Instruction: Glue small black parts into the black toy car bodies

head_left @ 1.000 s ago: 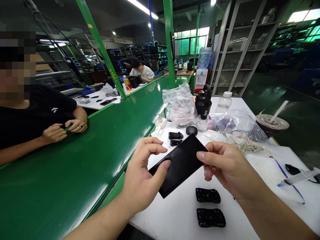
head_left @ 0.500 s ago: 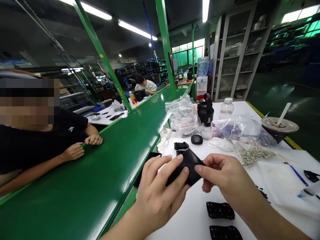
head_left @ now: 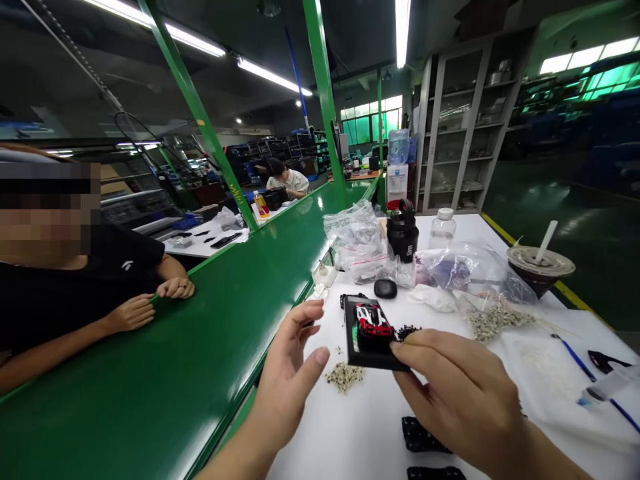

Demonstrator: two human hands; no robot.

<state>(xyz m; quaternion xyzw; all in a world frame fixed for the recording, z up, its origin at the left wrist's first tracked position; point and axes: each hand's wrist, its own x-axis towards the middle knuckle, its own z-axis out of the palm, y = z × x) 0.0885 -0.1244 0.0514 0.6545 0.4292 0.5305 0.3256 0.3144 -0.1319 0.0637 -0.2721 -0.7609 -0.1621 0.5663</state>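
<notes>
A red, white and black model car sits on a flat black display base above the white table. My right hand pinches the near right corner of that base, thumb and fingers closed on it. To its left, my left hand is apart from the base, palm turned inward and fingers spread, with nothing in it. On the table below lies a pile of small pale parts. Small black pieces show behind the base. Two black moulded parts lie under my right hand, partly hidden by it.
Left of the table runs a green conveyor belt, with a person's hands at its far edge. Plastic bags, a black bottle, a dark earbud-like case, a drink cup and a syringe stand or lie around.
My left hand has let go of the black base and moved left. The base has been turned, so the model car now shows on top. My right hand still grips it.
</notes>
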